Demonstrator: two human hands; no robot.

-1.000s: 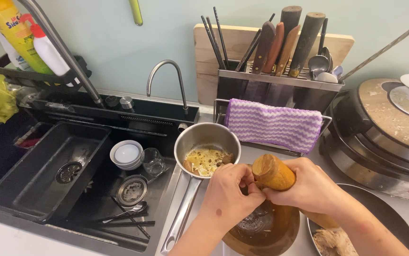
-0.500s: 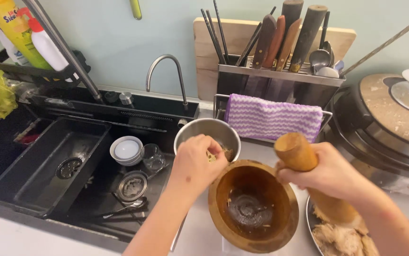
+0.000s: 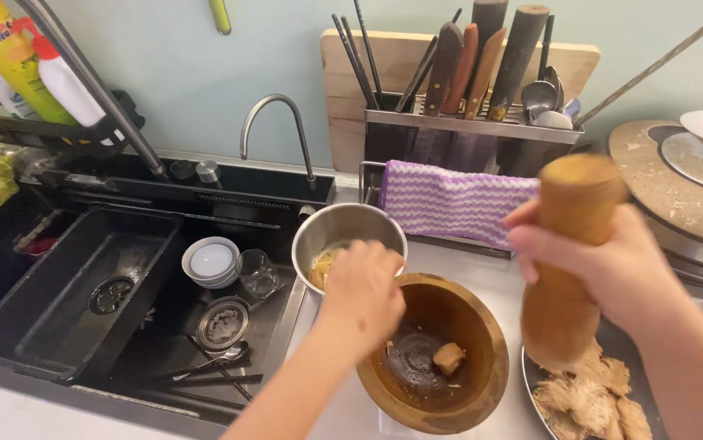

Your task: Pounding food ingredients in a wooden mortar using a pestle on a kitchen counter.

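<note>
A wooden mortar (image 3: 482, 383) stands on the counter in front of me with a small tan chunk (image 3: 448, 357) and dark residue inside. My left hand (image 3: 361, 295) hovers with curled fingers over the mortar's left rim, next to the steel saucepan (image 3: 343, 225) that holds pale chopped bits. Whether anything is in that hand cannot be seen. My right hand (image 3: 604, 269) grips a thick wooden pestle (image 3: 570, 261), raised upright and blurred, to the right of the mortar and above a plate of shredded pale food (image 3: 588, 399).
A black sink (image 3: 66, 301) on the left holds stacked bowls (image 3: 210, 262), a glass (image 3: 258, 273), a strainer and cutlery. Behind are a tap (image 3: 274, 122), a knife and utensil rack (image 3: 474, 130) with a purple striped cloth (image 3: 449, 204), and a cooker lid (image 3: 685, 179) at right.
My left hand has moved from the saucepan to the mortar's rim, and a tan chunk now lies in the mortar. My right hand has lifted the pestle higher and to the right.
</note>
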